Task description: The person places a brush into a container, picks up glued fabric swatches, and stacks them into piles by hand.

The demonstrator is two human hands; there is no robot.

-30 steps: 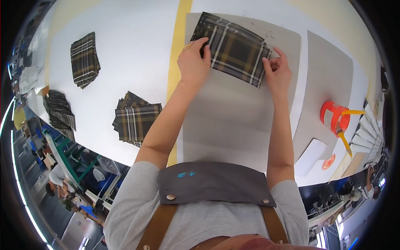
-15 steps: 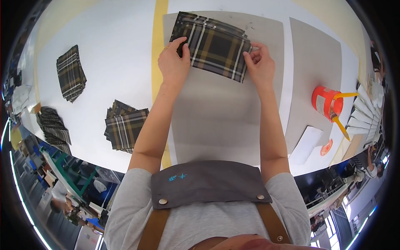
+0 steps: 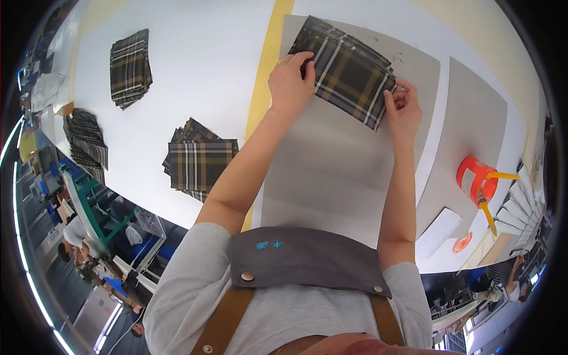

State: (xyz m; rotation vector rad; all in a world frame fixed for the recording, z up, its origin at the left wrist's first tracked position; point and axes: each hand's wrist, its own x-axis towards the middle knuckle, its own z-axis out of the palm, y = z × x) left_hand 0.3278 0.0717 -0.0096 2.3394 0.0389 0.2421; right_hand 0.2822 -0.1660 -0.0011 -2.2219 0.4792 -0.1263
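Brown-black plaid fabric stack [image 3: 349, 76] on the grey board [image 3: 331, 177], left hand [image 3: 291, 81] touching one end, right hand [image 3: 404, 111] the other, and whether either's clamped, I can't tell

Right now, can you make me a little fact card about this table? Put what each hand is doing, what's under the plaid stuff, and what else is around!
Left hand: fingers on the left edge of the plaid stack
Right hand: fingers at the stack's right edge
Beneath the stack: gray mat
Off to the left: upper plaid pile and lower plaid pile
Off to the right: red tub, two yellow handles sticking out past its rim
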